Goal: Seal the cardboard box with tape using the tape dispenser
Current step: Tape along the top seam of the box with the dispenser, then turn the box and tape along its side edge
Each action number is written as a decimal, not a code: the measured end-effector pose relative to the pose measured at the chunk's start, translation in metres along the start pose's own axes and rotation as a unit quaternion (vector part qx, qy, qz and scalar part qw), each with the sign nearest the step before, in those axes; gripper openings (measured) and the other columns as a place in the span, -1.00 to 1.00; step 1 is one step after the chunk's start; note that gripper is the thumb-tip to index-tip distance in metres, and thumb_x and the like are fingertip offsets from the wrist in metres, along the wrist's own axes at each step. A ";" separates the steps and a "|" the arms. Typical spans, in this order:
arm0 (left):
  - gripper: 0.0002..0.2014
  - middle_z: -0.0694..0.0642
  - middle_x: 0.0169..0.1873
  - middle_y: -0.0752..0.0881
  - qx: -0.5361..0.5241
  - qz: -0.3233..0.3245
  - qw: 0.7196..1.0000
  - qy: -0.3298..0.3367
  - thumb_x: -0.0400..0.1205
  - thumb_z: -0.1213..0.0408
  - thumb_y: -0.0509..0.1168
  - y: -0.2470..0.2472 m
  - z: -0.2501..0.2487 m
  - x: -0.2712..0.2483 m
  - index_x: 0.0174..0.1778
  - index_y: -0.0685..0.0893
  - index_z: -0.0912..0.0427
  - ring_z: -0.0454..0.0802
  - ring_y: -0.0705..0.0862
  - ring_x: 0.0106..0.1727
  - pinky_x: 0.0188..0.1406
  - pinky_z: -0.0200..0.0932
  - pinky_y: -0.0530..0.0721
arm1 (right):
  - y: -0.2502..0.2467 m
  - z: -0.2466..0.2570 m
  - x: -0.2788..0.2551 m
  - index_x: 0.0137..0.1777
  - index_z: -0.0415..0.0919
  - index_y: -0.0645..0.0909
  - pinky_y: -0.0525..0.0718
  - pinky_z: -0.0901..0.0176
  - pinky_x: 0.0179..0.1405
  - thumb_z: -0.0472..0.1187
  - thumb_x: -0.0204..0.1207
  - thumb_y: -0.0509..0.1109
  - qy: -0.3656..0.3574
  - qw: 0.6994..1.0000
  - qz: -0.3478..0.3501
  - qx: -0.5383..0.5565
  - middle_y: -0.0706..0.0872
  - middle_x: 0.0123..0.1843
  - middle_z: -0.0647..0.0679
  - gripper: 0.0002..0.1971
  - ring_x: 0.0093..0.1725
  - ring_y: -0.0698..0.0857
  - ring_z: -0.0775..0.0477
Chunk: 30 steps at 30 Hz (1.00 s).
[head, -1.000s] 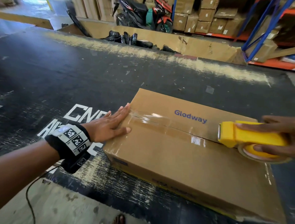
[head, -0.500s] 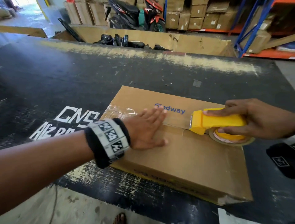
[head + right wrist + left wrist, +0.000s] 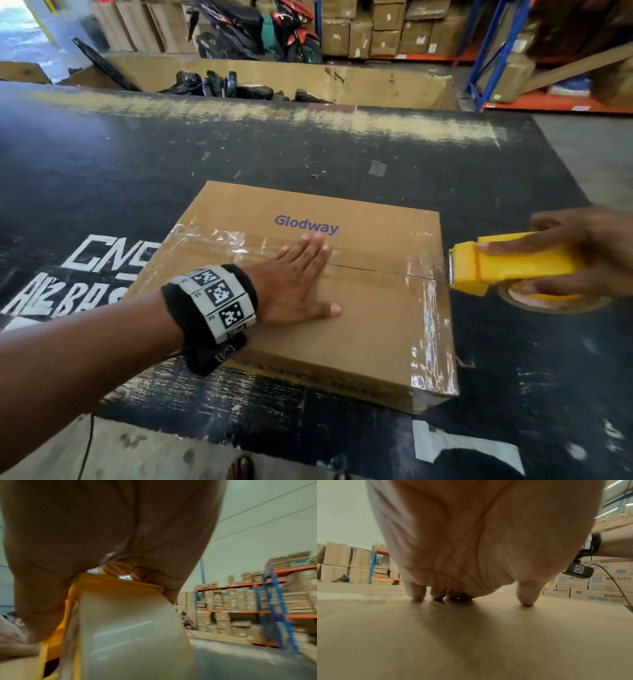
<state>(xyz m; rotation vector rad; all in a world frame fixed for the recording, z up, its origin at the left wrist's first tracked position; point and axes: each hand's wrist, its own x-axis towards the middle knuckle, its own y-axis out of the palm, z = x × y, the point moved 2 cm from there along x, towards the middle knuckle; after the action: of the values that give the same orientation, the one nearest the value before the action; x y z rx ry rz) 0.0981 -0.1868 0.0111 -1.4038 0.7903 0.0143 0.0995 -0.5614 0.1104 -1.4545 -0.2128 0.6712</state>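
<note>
A flat brown cardboard box [image 3: 359, 318] printed "Glodway" lies on the black table [image 3: 171, 164]. Clear tape [image 3: 239, 245] runs along its centre seam, and more tape covers its right edge. My left hand [image 3: 298, 277] lies flat on the lid with straight fingers [image 3: 416, 591] pressing the cardboard [image 3: 471, 642]. My right hand [image 3: 579, 260] grips the yellow tape dispenser [image 3: 507, 263] just past the box's right edge, its blade end at the seam with tape stretched to the lid. In the right wrist view the dispenser [image 3: 102, 588] and its tape roll [image 3: 133, 635] fill the middle, under my palm.
A long cardboard bin [image 3: 274, 78] with black items stands behind the table. Motorbikes [image 3: 246, 31], stacked cartons [image 3: 387, 31] and blue-orange racks [image 3: 489, 51] lie beyond. White paper scraps [image 3: 459, 445] sit at the table's near right. Sandalled toes [image 3: 239, 467] show at the bottom.
My right hand has drawn the dispenser rightward along the seam to beyond the box's right edge. My left hand has slid from the left end to the lid's middle.
</note>
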 end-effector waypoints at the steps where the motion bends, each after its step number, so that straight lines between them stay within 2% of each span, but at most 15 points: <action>1: 0.07 0.17 0.72 -0.47 0.005 0.004 1.000 0.000 0.56 -0.50 -0.16 -0.001 0.000 0.000 0.72 -0.45 0.17 0.08 -0.46 0.73 0.77 0.14 -0.18 | 0.006 -0.019 -0.015 0.48 0.77 0.26 0.76 0.11 -0.19 0.56 0.25 0.40 0.039 0.999 -0.004 -0.021 0.70 -0.06 0.01 -0.26 -0.18 0.79 -0.01; 3: 0.07 0.18 0.71 -0.49 0.015 0.012 1.000 0.001 0.54 -0.51 -0.19 -0.003 0.001 -0.002 0.71 -0.47 0.17 0.09 -0.47 0.73 0.77 0.13 -0.19 | 0.017 -0.039 -0.032 0.43 0.84 0.23 0.80 -0.04 -0.10 0.59 0.19 0.38 0.091 0.996 -0.012 -0.020 0.76 0.08 -0.09 -0.25 -0.05 0.83 -0.18; 4: 0.07 0.18 0.71 -0.49 0.020 0.013 1.000 0.003 0.54 -0.51 -0.20 -0.004 -0.002 -0.001 0.70 -0.47 0.18 0.09 -0.48 0.72 0.77 0.13 -0.19 | 0.021 -0.043 -0.038 0.42 0.84 0.26 0.79 0.00 -0.13 0.60 0.20 0.34 0.094 0.996 -0.008 0.001 0.76 0.07 -0.03 -0.29 -0.06 0.83 -0.14; 6: 0.08 0.17 0.70 -0.50 0.024 0.012 1.000 0.002 0.52 -0.53 -0.23 -0.003 -0.001 -0.003 0.70 -0.48 0.17 0.08 -0.48 0.72 0.78 0.13 -0.18 | 0.029 -0.037 -0.033 0.39 0.85 0.29 0.67 0.26 -0.18 0.62 0.27 0.25 0.085 0.996 0.026 0.020 0.66 -0.09 0.21 -0.39 -0.20 0.73 0.14; 7: 0.09 0.17 0.70 -0.50 0.025 0.012 1.000 0.004 0.50 -0.54 -0.26 -0.003 -0.002 -0.003 0.70 -0.48 0.17 0.07 -0.48 0.72 0.78 0.13 -0.17 | 0.033 -0.032 -0.027 0.39 0.83 0.32 0.59 0.36 -0.16 0.62 0.29 0.23 0.080 0.995 0.050 0.026 0.61 -0.14 0.23 -0.41 -0.24 0.67 0.17; 11: 0.14 0.16 0.69 -0.52 0.027 0.012 1.000 0.007 0.41 -0.61 -0.35 -0.001 0.000 -0.001 0.70 -0.48 0.16 0.06 -0.50 0.72 0.78 0.15 -0.12 | 0.071 -0.035 0.005 0.46 0.52 0.55 0.60 0.31 -0.10 0.63 0.20 0.28 0.065 0.995 0.067 0.043 0.82 0.01 0.12 -0.24 -0.08 0.75 0.01; 13: 0.13 0.15 0.69 -0.51 0.023 0.008 1.000 0.003 0.43 -0.60 -0.32 -0.003 -0.001 -0.004 0.70 -0.47 0.15 0.05 -0.49 0.72 0.78 0.11 -0.15 | 0.096 -0.040 0.008 0.42 0.23 0.68 0.47 0.35 -0.13 0.39 0.30 0.45 0.088 0.988 0.123 -0.038 0.87 0.12 0.06 -0.34 -0.06 0.77 0.00; 14: 0.12 0.14 0.70 -0.50 0.022 0.013 1.000 0.003 0.45 -0.58 -0.28 -0.005 -0.002 -0.006 0.72 -0.45 0.15 0.04 -0.48 0.72 0.78 0.06 -0.19 | 0.107 -0.045 0.002 0.39 0.21 0.71 0.45 0.37 -0.11 0.28 0.35 0.50 0.106 0.985 0.132 -0.037 0.87 0.18 0.07 -0.43 0.02 0.80 0.01; 16: 0.11 0.16 0.74 -0.42 0.016 0.006 1.000 -0.002 0.48 -0.54 -0.19 -0.013 -0.004 -0.007 0.75 -0.37 0.17 0.03 -0.40 0.76 0.76 -0.03 -0.23 | 0.113 -0.058 -0.012 0.41 0.29 0.68 0.51 0.36 -0.01 0.22 0.38 0.55 0.139 0.986 0.086 0.032 0.82 0.25 0.21 -0.46 0.15 0.80 0.10; 18: 0.04 0.21 0.80 -0.20 0.012 -0.029 0.999 0.011 0.53 -0.49 -0.11 -0.021 -0.014 -0.006 0.80 -0.15 0.14 0.09 -0.23 0.80 0.77 0.01 -0.15 | 0.110 -0.062 -0.025 0.43 0.45 0.61 0.61 0.25 0.11 0.35 0.31 0.52 0.161 0.981 0.011 0.107 0.78 0.25 0.30 -0.39 0.21 0.76 0.15; 20: -0.15 0.22 0.80 0.01 0.024 -0.105 0.991 0.080 0.60 -0.41 -0.04 -0.031 -0.036 0.005 0.75 0.14 0.01 0.12 -0.11 0.82 0.78 0.11 -0.06 | 0.102 -0.057 -0.037 0.42 0.53 0.58 0.65 0.25 0.16 0.52 0.24 0.41 0.170 0.970 -0.067 0.163 0.82 0.28 0.23 -0.34 0.23 0.76 0.15; 22: -0.33 0.16 0.79 0.12 0.033 -0.162 0.970 0.179 0.67 -0.28 0.05 -0.042 -0.068 0.021 0.68 0.33 -0.07 0.07 -0.05 0.82 0.78 0.16 -0.03 | 0.099 -0.045 -0.049 0.41 0.48 0.61 0.56 0.57 0.09 0.44 0.23 0.45 0.173 0.952 -0.132 0.215 0.83 0.28 0.21 -0.34 0.17 0.73 0.35; 24: -0.43 0.11 0.75 0.27 0.032 -0.192 0.943 0.270 0.69 -0.16 0.12 -0.052 -0.102 0.038 0.63 0.46 -0.08 0.04 0.07 0.81 0.77 0.20 0.00 | 0.099 -0.034 -0.061 0.42 0.45 0.62 0.54 0.60 0.15 0.38 0.27 0.50 0.183 0.931 -0.189 0.254 0.80 0.30 0.26 -0.37 0.12 0.70 0.50; 27: -0.50 0.09 0.60 0.54 0.076 -0.159 0.928 0.328 0.71 -0.13 0.09 -0.059 -0.141 0.060 0.50 0.61 -0.05 0.04 0.35 0.71 0.74 0.25 0.05 | 0.107 -0.018 -0.079 0.45 0.38 0.63 0.63 0.15 0.40 0.29 0.38 0.55 0.186 0.884 -0.270 0.332 0.73 0.40 0.33 -0.42 0.37 0.68 0.31; 30: -0.48 0.03 0.22 0.81 0.114 -0.096 0.943 0.297 0.70 -0.16 0.00 -0.063 -0.156 0.075 0.28 0.76 -0.02 0.03 0.72 0.32 0.63 0.25 0.29 | 0.113 0.008 -0.095 0.51 0.07 0.65 0.60 0.34 0.38 -0.03 0.41 0.60 0.182 0.816 -0.366 0.409 0.73 0.41 0.32 -0.39 0.43 0.68 0.23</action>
<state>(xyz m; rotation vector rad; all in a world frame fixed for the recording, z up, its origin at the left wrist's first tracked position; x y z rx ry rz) 0.1079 -0.3696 0.0343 -1.2642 1.1026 -0.6609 -0.0135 -0.6092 0.0281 -0.5440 -0.1368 -0.1767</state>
